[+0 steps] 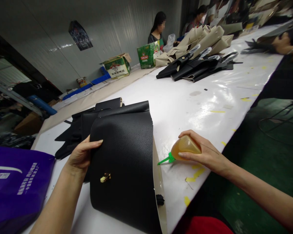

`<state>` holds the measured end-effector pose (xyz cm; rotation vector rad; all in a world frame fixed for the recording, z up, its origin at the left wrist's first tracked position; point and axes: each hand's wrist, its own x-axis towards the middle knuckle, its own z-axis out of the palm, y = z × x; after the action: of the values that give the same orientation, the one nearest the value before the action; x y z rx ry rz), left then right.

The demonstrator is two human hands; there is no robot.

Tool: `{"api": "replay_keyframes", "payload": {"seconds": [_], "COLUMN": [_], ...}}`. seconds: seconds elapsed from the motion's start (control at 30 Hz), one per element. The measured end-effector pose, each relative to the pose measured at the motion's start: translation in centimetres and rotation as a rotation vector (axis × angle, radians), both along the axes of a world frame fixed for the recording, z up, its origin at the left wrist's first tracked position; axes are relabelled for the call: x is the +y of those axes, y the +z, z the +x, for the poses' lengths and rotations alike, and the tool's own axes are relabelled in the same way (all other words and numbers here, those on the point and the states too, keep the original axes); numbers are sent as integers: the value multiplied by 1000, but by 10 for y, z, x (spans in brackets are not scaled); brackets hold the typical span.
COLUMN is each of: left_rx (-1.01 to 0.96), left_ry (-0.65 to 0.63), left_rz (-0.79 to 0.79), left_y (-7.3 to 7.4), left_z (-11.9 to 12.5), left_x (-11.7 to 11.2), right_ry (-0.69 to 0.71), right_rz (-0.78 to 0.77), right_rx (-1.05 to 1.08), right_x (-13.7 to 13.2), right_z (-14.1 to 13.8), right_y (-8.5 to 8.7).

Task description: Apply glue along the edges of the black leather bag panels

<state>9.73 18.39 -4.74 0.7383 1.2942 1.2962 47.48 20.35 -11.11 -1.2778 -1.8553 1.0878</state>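
Note:
My left hand (81, 155) grips the left edge of a black leather bag panel (127, 156) that lies curved on the white table (185, 104); the thumb rests on its top face. A small gold clasp (105, 177) sits on the panel near its front. My right hand (205, 152) is wrapped around an amber glue bottle (185, 146) with a green nozzle (164, 160). The nozzle tip points at the panel's pale right edge (158, 169), touching or nearly touching it.
More black leather pieces (80, 126) lie behind the panel. A purple bag (14, 182) sits at the front left. Further back lie black and beige bag parts (197, 61), two cardboard boxes (118, 66), and people seated at the table's far end. The table's edge runs along my right.

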Motion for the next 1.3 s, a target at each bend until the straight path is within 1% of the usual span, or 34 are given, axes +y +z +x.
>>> {"api": "replay_keyframes", "payload": {"seconds": [0.1,0.2,0.27,0.33,0.43,0.57,0.63,0.7,0.83,0.87,0.93,1.0,1.07,1.23,1.3], "left_rx": [13,8,0,-5,-2,1,-1,-6,-13,-15,-12,-3,5,-10,-13], "left_ry": [13,25,20,15,14,5,6,11,14,16,19,24,35,36,44], "left_rz": [0,-2,-4,-5,0,16,18,15,28,36,43,40,43,58,62], "left_y": [1,1,1,0,1,3,3,3,3,3,3,3,3,2,1], "left_z": [1,2,2,2,1,1,0,-1,-3,-3,-3,-4,-4,-5,-4], "left_x": [1,2,2,2,1,-1,-1,-2,-3,-3,-4,-5,-7,-9,-10], "right_ry": [-1,-6,-2,38,80,-19,-36,-6,159,177,147,80,53,152,127], "right_rz": [42,36,4,-54,-97,-16,-3,-33,-193,-218,-214,-166,-135,-207,-185], "right_rx": [-18,-7,-2,-5,8,7,4,10,55,63,53,21,1,39,33], "right_x": [9,7,0,-7,-8,3,6,1,-21,-25,-30,-31,-33,-47,-52], "right_z": [-1,0,3,5,5,1,1,3,10,11,12,13,12,12,12], "right_y": [-4,-5,-2,0,3,1,0,0,1,0,0,-1,-1,1,0]}}
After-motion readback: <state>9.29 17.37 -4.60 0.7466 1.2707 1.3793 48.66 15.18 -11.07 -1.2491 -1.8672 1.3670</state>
